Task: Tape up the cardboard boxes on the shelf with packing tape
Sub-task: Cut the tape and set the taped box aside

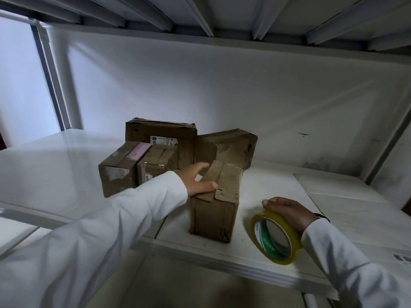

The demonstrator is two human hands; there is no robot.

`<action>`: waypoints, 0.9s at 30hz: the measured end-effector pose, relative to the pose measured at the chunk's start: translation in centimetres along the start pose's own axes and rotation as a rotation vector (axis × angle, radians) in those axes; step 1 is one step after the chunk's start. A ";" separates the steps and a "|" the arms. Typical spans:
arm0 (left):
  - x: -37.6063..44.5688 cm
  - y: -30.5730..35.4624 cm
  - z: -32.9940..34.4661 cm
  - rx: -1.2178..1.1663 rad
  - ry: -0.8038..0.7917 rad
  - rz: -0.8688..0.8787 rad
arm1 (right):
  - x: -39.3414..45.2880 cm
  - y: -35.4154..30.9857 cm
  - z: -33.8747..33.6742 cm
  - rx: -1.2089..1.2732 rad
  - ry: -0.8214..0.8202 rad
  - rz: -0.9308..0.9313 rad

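A small cardboard box [216,201] stands near the front edge of the white shelf [255,187], its two top flaps slightly raised. My left hand [198,181] grips its left top edge, thumb lying on the near flap and fingers reaching behind. My right hand [289,211] holds a roll of yellowish packing tape [274,237] with a green-and-white core, standing on edge on the shelf to the right of the box. Behind stand several more cardboard boxes: a large one [162,138], one with a pink label [121,170], a smaller one [155,165], and one [229,146] at the back right.
The shelf's white back wall [222,85] rises behind the boxes, and the ribbed underside of an upper shelf [200,16] hangs overhead. A flat white sheet [347,196] lies on the shelf at the right. A window [20,81] shows at the far left.
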State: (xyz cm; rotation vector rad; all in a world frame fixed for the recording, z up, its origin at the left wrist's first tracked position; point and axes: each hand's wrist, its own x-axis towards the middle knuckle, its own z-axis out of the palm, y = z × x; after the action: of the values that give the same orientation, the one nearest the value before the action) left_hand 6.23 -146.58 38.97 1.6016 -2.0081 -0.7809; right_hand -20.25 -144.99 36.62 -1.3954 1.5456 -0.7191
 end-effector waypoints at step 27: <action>-2.1 8.8 8.4 0.669 0.168 0.549 | -1.6 0.2 -0.4 -0.053 0.014 -0.066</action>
State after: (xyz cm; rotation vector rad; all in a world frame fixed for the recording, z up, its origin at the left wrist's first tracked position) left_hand -5.15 -141.80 38.74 1.2293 -2.5451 0.2504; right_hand -20.77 -143.42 37.03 -1.4894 1.5451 -0.7337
